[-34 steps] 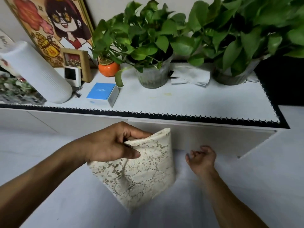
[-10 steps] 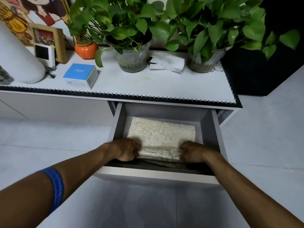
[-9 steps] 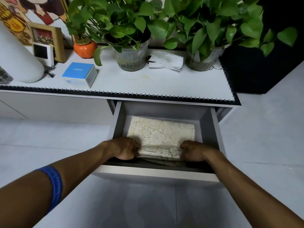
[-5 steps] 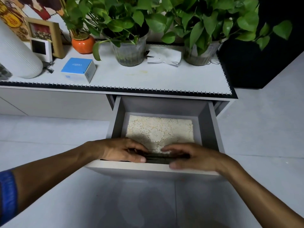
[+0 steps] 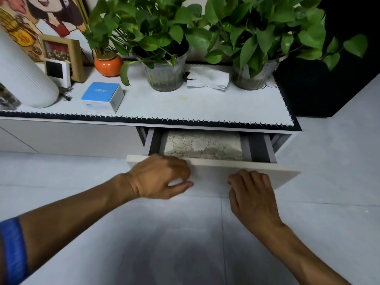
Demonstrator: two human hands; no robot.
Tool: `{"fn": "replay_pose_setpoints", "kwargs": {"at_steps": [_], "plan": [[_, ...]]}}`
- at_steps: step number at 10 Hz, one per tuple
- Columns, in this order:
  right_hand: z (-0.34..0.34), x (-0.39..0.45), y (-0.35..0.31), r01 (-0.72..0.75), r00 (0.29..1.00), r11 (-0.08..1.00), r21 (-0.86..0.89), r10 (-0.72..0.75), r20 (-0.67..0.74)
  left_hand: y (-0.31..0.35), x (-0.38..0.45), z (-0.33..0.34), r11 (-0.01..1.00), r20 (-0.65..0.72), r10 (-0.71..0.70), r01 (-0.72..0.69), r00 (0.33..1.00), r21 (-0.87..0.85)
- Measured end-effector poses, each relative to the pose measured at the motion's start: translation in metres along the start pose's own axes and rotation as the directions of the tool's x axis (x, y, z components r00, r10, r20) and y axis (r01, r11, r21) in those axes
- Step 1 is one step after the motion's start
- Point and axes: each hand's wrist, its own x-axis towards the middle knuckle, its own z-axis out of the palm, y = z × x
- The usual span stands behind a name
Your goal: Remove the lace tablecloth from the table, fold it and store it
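Note:
The folded cream lace tablecloth point(image 5: 203, 145) lies flat inside the grey drawer point(image 5: 213, 171) of the low white cabinet; only a strip of it shows above the drawer front. The drawer stands partly open. My left hand point(image 5: 162, 177) presses against the left part of the white drawer front, fingers loosely bent, thumb below. My right hand point(image 5: 251, 194) rests with its fingertips against the drawer front right of centre. Neither hand holds anything.
On the cabinet top point(image 5: 185, 105) stand two leafy potted plants point(image 5: 164, 77), an orange pot point(image 5: 108, 65), a blue-and-white box point(image 5: 102, 97), a white cylinder point(image 5: 22, 79), a picture frame point(image 5: 61, 56) and crumpled paper point(image 5: 207, 79). A dark unit point(image 5: 329, 79) stands at right. Pale floor tiles lie below.
My hands let go of the tablecloth, came out of the drawer and moved onto its front. The drawer has slid most of the way in, hiding much of the cloth.

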Motion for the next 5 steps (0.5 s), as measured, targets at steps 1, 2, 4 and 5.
{"fn": "replay_pose_setpoints", "kwargs": {"at_steps": [1, 2, 4, 5], "plan": [[0.016, 0.009, 0.008, 0.016, 0.987, 0.998, -0.065, -0.006, 0.158, -0.005, -0.004, 0.026, 0.978, 0.283, -0.012, -0.047, 0.959, 0.201], [0.034, 0.024, 0.028, 0.114, 0.87, 0.95, -0.292, 0.046, 0.49, -0.032, 0.003, 0.037, 0.899, 0.497, -0.282, 0.045, 0.82, 0.436], [0.048, 0.047, 0.039, -0.177, 0.788, 0.955, -0.238, 0.283, 0.547, -0.044, 0.024, 0.031, 0.878, 0.435, -0.462, 0.329, 0.773, 0.348], [0.043, 0.05, 0.036, -0.24, 0.787, 0.964, -0.118, 0.264, 0.557, -0.04, 0.03, 0.025, 0.875, 0.491, -0.478, 0.442, 0.728, 0.196]]}}
